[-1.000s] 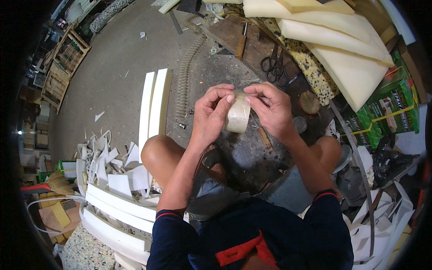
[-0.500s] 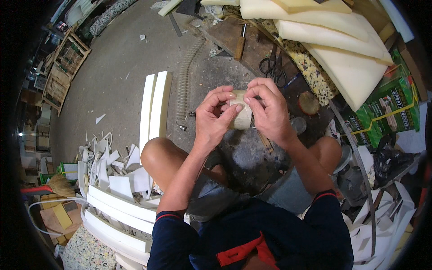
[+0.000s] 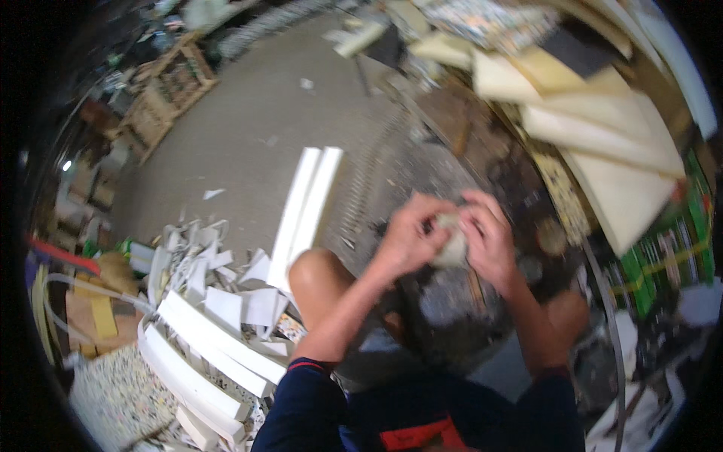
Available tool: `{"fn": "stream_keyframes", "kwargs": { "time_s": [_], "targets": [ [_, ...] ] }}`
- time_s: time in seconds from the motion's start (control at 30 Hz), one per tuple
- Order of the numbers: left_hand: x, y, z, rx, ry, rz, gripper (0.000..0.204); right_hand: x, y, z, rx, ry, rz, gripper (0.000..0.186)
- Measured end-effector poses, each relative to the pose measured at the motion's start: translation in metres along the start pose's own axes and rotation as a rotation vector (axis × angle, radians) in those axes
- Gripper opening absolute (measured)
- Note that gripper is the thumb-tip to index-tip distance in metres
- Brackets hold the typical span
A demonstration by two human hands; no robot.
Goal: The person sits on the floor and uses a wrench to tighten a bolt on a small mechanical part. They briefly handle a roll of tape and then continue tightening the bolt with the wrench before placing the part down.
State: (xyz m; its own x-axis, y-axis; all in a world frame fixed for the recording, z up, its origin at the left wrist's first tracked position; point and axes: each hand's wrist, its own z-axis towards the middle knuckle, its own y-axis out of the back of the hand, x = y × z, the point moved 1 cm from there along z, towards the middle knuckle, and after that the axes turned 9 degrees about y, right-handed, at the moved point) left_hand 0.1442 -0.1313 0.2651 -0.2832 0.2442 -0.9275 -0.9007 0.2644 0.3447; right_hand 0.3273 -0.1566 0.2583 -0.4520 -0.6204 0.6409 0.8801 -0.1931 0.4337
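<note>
Between my hands is a wide pale roll of tape, held up above the dark work surface. My left hand grips it from the left, thumb on the near face and fingers curled over the top. On the other side my right hand is closed, with thumb and fingertips pinched at the upper edge of the roll. Motion blur hides whether a loose tape end lies between those fingertips.
Two long white foam strips lie on the floor beside my left knee. More curved strips and scraps are at lower left. Cream foam sheets are stacked at upper right, above green boxes. A coiled hose lies ahead.
The whole view has swung, so the scene sits farther right and lower, and it is blurred. Both hands still hold the tape roll in much the same pose.
</note>
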Motion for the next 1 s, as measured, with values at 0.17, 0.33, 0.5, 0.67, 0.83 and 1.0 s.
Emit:
{"fn": "stream_keyframes", "kwargs": {
  "time_s": [0.17,0.33,0.5,0.67,0.83,1.0],
  "targets": [
    [0.007,0.003,0.004,0.028,-0.017,0.096,0.01,0.001,-0.005,0.001,0.033,-0.013,0.06,0.009],
    [0.014,0.002,-0.003,-0.003,0.014,0.006,0.008,0.005,-0.006,-0.002,0.034,-0.083,0.136,0.011],
    [0.013,0.004,-0.004,0.004,-0.093,0.03,0.009,0.008,-0.004,-0.006,0.059,-0.088,0.17,0.014],
    [0.008,-0.001,-0.006,-0.081,-0.072,0.014,0.012,0.006,-0.009,-0.004,-0.032,-0.031,0.079,0.013],
    [0.017,-0.012,-0.009,-0.132,0.084,-0.023,0.011,0.003,-0.008,-0.007,-0.041,0.019,-0.056,0.013],
    [0.03,-0.02,-0.009,-0.117,-0.026,-0.157,0.008,0.001,-0.001,-0.015,-0.028,0.048,-0.078,0.009]
  ]
}}
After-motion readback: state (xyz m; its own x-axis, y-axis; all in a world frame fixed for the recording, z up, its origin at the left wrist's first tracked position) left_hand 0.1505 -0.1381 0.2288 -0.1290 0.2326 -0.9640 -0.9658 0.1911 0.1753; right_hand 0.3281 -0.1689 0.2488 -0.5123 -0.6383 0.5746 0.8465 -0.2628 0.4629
